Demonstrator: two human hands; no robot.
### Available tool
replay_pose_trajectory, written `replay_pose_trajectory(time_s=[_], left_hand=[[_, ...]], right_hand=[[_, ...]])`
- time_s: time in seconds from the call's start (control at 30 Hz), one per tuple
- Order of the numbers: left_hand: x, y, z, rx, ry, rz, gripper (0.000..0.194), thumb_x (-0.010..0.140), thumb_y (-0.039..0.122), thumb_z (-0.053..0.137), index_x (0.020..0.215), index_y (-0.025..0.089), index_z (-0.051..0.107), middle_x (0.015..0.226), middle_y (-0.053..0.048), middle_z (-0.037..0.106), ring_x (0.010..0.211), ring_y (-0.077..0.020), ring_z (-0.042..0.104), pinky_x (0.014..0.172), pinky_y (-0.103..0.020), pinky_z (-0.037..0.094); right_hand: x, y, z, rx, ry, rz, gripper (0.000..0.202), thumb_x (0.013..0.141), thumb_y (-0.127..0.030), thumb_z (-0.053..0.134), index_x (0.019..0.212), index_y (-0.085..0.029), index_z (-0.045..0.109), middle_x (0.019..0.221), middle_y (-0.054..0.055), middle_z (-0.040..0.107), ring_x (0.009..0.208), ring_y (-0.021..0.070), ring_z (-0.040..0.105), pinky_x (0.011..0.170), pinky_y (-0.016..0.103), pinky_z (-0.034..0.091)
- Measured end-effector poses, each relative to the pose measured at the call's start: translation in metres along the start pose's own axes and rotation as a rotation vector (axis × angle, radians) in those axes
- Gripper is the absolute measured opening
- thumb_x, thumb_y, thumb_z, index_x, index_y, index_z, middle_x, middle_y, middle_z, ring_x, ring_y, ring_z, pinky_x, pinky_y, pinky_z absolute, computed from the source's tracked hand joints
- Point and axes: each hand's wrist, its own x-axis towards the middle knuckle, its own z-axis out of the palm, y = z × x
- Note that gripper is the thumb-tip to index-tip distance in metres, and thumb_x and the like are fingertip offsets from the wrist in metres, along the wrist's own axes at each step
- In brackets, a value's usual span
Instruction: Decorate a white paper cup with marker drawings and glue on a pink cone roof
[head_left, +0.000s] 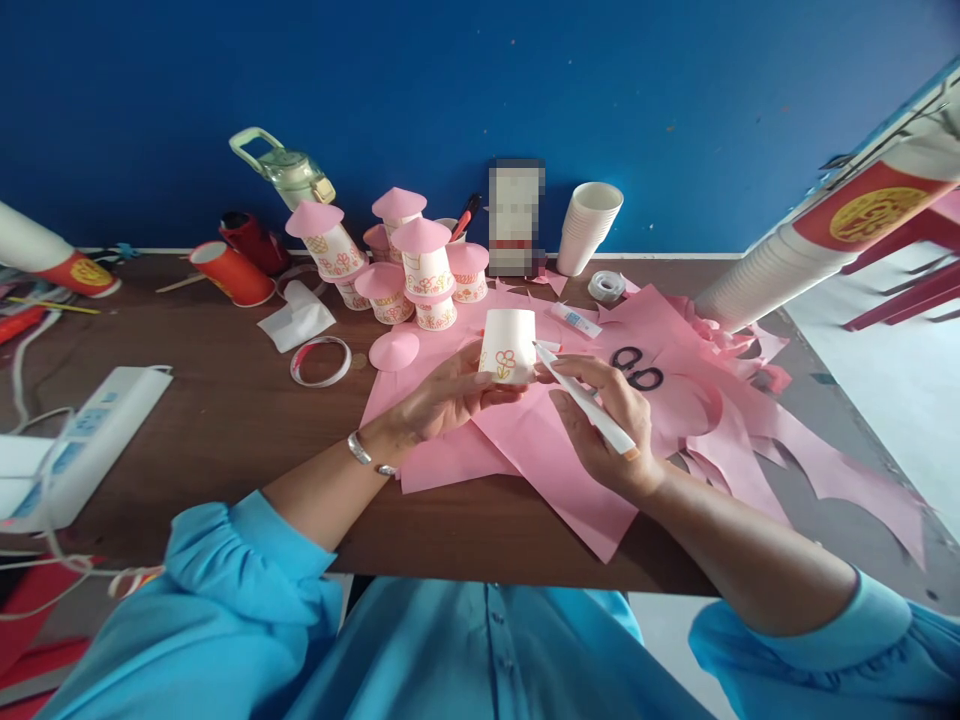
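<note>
The left hand (442, 400) is holding a white paper cup (509, 335); its fingers are narrowed around the lower part, with the thumb on the front. On this side of the cup there is drawn an orange-red flower (505, 362). The cup is above the pink paper sheets (570, 490), which lie on a dark brown wooden table (225, 430). The right hand (626, 425) is gripping a slim white marker with an orange end (596, 407) between thumb and fingers, and the tip points to the right side of the cup (whether it touches the surface, I cannot tell).

Taking the cup as the centre of a clock, a group of decorated white paper cups with pink cone roofs (425, 272) stands at ten o'clock. At nine o'clock there is a single pink paper cone (394, 350) and, farther, a white ring-shaped tape roll (295, 362). The black loop handles of scissors (635, 370) rest at three o'clock. Between one and two o'clock stands a stack of plain white paper cups (589, 235).
</note>
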Motion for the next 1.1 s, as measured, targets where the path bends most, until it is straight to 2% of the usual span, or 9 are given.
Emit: replay_pose_trajectory(time_s=[0.17,0.27,0.37,0.5,0.7,0.83,1.0,1.1], left_hand=[[0.0,0.003,0.003,-0.001,-0.021,-0.032,0.041,0.093,0.034,0.079,0.131,0.02,0.072,0.129,-0.014,0.079,0.122,-0.0296,0.076,0.107,-0.042,0.059],[-0.001,0.003,0.004,0.046,-0.048,-0.021,0.045,0.088,0.036,0.085,0.129,0.022,0.073,0.128,-0.012,0.078,0.125,-0.0303,0.074,0.108,-0.043,0.058],[-0.001,0.004,0.007,0.077,-0.029,-0.028,0.05,0.079,0.031,0.094,0.123,0.024,0.073,0.118,-0.008,0.08,0.116,-0.0266,0.076,0.105,-0.042,0.059],[0.0,0.007,0.012,0.117,0.007,-0.062,0.04,0.079,0.021,0.093,0.113,0.02,0.073,0.109,-0.006,0.08,0.107,-0.0233,0.077,0.096,-0.038,0.061],[-0.004,0.001,-0.001,0.078,-0.008,-0.041,0.04,0.089,0.033,0.085,0.125,0.018,0.076,0.124,-0.013,0.08,0.117,-0.0282,0.078,0.103,-0.04,0.062],[-0.006,-0.004,-0.009,0.049,0.022,-0.045,0.035,0.091,0.031,0.083,0.123,0.018,0.078,0.129,-0.014,0.079,0.12,-0.0283,0.077,0.104,-0.038,0.062],[-0.005,-0.003,-0.008,0.011,0.011,-0.042,0.038,0.093,0.035,0.081,0.126,0.017,0.078,0.131,-0.016,0.079,0.119,-0.0296,0.079,0.104,-0.038,0.063],[-0.004,-0.003,-0.008,0.015,-0.014,-0.036,0.037,0.095,0.036,0.078,0.127,0.017,0.077,0.134,-0.016,0.078,0.125,-0.0324,0.076,0.103,-0.039,0.063]], right_hand=[[0.001,-0.001,0.001,-0.035,-0.009,-0.02,0.025,0.104,-0.019,0.064,0.128,-0.026,0.062,0.113,0.007,0.082,0.101,0.0214,0.083,0.082,0.033,0.069],[0.001,-0.001,0.003,-0.031,-0.039,-0.048,0.028,0.103,-0.016,0.064,0.129,-0.026,0.062,0.111,0.007,0.083,0.101,0.0212,0.083,0.08,0.031,0.069],[0.0,-0.002,0.004,-0.019,-0.068,-0.097,0.033,0.102,-0.016,0.064,0.132,-0.028,0.062,0.112,0.006,0.083,0.101,0.022,0.083,0.08,0.031,0.069],[-0.001,-0.002,0.004,-0.023,-0.08,-0.141,0.034,0.103,-0.016,0.064,0.134,-0.027,0.061,0.113,0.007,0.082,0.103,0.0225,0.083,0.082,0.032,0.07],[0.003,-0.001,-0.001,0.012,-0.043,-0.161,0.033,0.103,-0.015,0.064,0.134,-0.026,0.062,0.109,0.008,0.081,0.099,0.0227,0.082,0.082,0.036,0.07],[0.004,0.0,-0.001,0.018,-0.028,-0.177,0.031,0.103,-0.015,0.064,0.132,-0.026,0.065,0.107,0.008,0.081,0.094,0.0227,0.081,0.078,0.037,0.07],[0.003,0.0,-0.001,0.027,-0.033,-0.159,0.033,0.102,-0.015,0.065,0.133,-0.026,0.063,0.108,0.008,0.081,0.098,0.0232,0.081,0.08,0.037,0.07],[0.001,0.001,0.001,0.012,-0.029,-0.147,0.031,0.103,-0.017,0.065,0.133,-0.026,0.062,0.11,0.008,0.081,0.101,0.023,0.081,0.08,0.035,0.069]])
